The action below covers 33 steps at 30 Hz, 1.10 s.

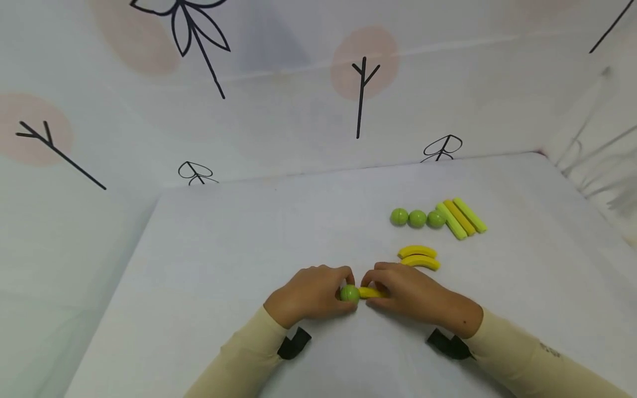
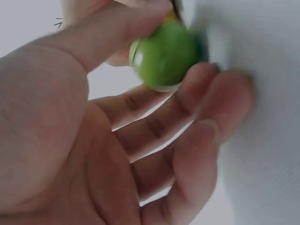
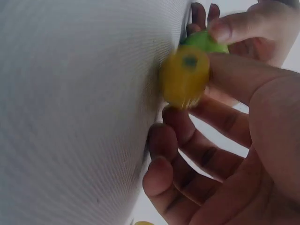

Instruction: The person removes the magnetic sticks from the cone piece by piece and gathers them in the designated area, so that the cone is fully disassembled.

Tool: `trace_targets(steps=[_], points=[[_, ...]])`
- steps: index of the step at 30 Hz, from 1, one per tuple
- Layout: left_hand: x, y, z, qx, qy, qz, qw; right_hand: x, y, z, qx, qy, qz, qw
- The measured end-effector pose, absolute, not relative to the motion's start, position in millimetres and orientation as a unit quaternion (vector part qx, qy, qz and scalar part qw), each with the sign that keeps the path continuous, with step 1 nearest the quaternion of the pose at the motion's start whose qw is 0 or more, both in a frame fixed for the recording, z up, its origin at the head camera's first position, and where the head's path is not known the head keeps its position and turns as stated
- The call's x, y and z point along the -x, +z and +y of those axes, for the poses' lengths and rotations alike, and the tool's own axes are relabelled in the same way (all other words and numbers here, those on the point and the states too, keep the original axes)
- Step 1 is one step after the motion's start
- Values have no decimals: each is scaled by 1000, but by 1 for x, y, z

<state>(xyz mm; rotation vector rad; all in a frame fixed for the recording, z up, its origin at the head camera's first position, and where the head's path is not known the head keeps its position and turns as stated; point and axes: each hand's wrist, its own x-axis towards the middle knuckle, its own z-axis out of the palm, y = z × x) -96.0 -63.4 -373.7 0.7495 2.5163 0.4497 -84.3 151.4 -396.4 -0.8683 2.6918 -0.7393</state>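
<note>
Near the front middle of the table, my left hand (image 1: 318,293) pinches a small green ball (image 1: 350,294) between thumb and fingers. Right beside it, my right hand (image 1: 408,290) grips a small yellow toy banana (image 1: 369,293), its left end close against the ball. In the left wrist view the green ball (image 2: 166,56) looks shiny, with the thumb on it. The right wrist view has the toy banana (image 3: 185,77) end-on with a dark spot, the green ball (image 3: 205,42) just behind; whether they touch I cannot tell.
Two more toy bananas (image 1: 419,261) lie just beyond my right hand. Farther back, three green balls (image 1: 417,219) form a row, beside three slanted sticks (image 1: 460,218), two light green and one yellow. A white patterned cloth wall (image 1: 298,127) stands behind the white table (image 1: 224,237).
</note>
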Motion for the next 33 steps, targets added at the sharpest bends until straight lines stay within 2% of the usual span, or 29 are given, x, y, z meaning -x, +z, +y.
trace_targets(steps=[4,9,17,26,33], points=[[96,-377,-63,-277,173,917,228,83,-396,151,290,-257,912,131],[97,-378,-64,-283,180,916,218,83,-396,152,289,-259,912,130],[97,-382,-67,-286,200,906,241,83,-400,153,305,-278,901,136],[99,-380,-69,-283,202,905,246,84,-386,164,282,-233,925,100],[101,-377,-67,-278,201,906,248,83,-371,193,250,-211,944,43]])
